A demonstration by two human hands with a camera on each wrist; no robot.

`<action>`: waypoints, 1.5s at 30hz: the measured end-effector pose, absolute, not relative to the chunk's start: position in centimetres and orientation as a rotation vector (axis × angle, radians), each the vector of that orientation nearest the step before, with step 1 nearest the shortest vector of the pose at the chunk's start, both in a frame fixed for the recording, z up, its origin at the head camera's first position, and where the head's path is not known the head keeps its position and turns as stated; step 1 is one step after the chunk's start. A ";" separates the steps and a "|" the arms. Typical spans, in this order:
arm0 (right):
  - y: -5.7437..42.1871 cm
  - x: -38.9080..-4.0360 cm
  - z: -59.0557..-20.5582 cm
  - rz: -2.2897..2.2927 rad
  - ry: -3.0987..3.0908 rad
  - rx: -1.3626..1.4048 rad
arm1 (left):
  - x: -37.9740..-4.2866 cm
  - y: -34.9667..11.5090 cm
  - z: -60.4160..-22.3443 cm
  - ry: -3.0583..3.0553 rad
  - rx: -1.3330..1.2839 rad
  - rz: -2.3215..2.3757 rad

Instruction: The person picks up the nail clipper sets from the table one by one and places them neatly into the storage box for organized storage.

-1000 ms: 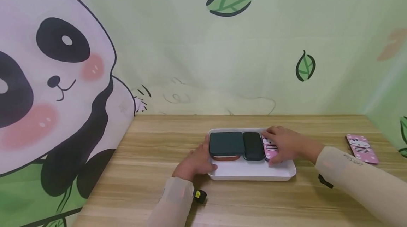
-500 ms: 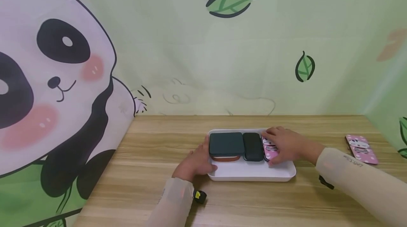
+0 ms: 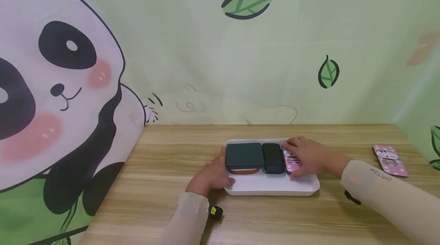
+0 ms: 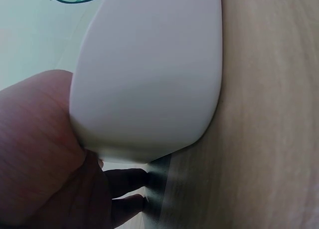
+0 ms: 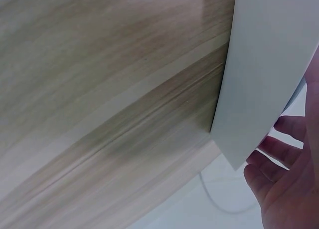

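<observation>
On the table a white tray [image 3: 271, 187] holds a dark green flat case [image 3: 245, 155], a black rounded case [image 3: 273, 158] and a pink patterned case [image 3: 292, 164] side by side. A brown edge [image 3: 244, 171] shows beneath the green case. My left hand [image 3: 213, 172] holds the tray's left end, thumb over the rim and fingers along the outside; the left wrist view shows those fingers past the outer wall. My right hand [image 3: 309, 156] grips the pink case from above, thumb at its near end and fingers at its far end, covering its right part.
A second pink patterned case [image 3: 390, 161] lies on the wooden table [image 3: 165, 161] to the right, beyond the right forearm. Behind the table hangs a green backdrop [image 3: 213, 65] with a panda and leaves.
</observation>
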State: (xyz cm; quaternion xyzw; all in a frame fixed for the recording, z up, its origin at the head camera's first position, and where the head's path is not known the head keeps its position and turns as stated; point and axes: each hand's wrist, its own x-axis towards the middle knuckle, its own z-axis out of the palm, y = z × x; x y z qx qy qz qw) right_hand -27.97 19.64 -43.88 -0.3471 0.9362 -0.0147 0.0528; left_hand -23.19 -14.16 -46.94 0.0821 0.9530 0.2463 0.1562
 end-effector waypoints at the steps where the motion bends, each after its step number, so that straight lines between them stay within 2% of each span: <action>1: 19.6 -28.0 -43.9 -0.045 2.843 -1.057 | -23.2 -14.2 -47.0 2.730 0.235 0.707; 17: 21.7 -28.1 -43.2 -0.204 2.893 -0.965 | -22.7 -14.1 -46.3 2.719 0.210 0.720; 27: 26.5 -28.6 -42.9 -0.178 2.972 -0.755 | -22.8 -14.0 -46.5 2.725 0.225 0.719; 45: 36.7 -28.4 -44.8 0.066 3.070 -0.607 | -23.0 -14.0 -46.8 2.735 0.224 0.703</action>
